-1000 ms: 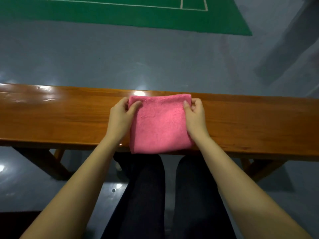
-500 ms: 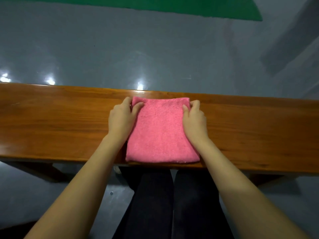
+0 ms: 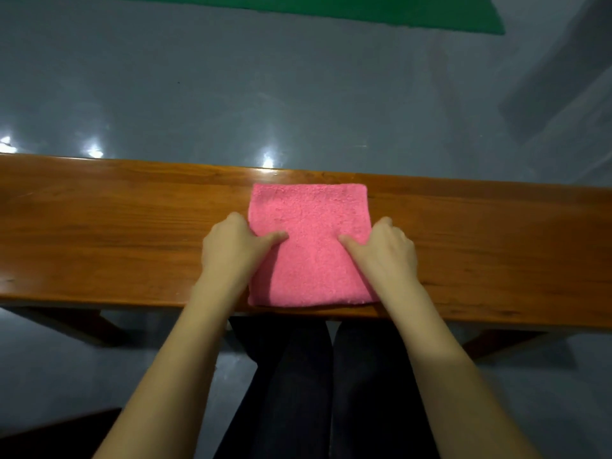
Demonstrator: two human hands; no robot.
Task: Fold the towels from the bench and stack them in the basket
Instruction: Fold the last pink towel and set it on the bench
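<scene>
A pink towel (image 3: 311, 246), folded into a neat square, lies flat on the wooden bench (image 3: 116, 233), reaching from near its far edge to its near edge. My left hand (image 3: 236, 248) grips the towel's left side, with the thumb lying on top and the fingers curled down at the edge. On the right side, my right hand (image 3: 385, 251) holds the towel the same way. No basket is in view.
The bench runs across the whole view over a glossy grey floor (image 3: 298, 104). A green mat (image 3: 364, 8) lies on the floor far ahead. My dark-trousered legs (image 3: 308, 376) are below the bench's near edge. A dark object (image 3: 49, 432) sits at the bottom left.
Both hands have slid back from the towel's far corners to the middle of its sides, thumbs now on top. The towel now lies flat and square on the bench.
</scene>
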